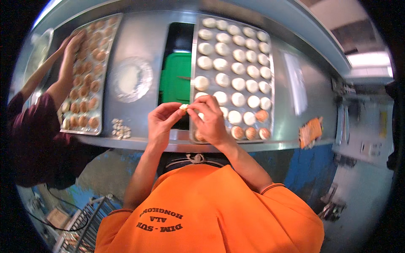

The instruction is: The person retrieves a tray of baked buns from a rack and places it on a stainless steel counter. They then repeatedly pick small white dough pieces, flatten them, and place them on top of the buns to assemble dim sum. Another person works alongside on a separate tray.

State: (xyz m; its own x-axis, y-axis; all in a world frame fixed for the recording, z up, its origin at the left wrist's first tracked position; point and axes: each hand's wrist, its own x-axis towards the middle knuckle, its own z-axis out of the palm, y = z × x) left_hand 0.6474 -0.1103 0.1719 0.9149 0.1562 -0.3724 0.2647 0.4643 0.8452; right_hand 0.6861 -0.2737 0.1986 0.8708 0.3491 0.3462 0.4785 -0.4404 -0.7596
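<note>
My left hand (160, 122) and my right hand (212, 125) meet in front of me at the counter's near edge. Their fingertips pinch a small pale lump, apparently dough (184, 107), between them. Just beyond, to the right, lies a metal tray (273, 90) with rows of round white dough balls (238, 84). Several rounds at its near end have a golden-brown top (250, 133). My right hand hides part of the tray's near left corner. Behind my fingers a green board or lid (177, 78) lies over a dark opening, with a thin utensil on it.
At left, another person's hands (76, 40) reach over a second tray (105, 71) of brown-topped rounds. Between the trays sit a clear plate of white powder (131, 80) and a pile of small pale pieces (121, 129). An orange packet (311, 132) and a plastic sheet (294, 82) lie right.
</note>
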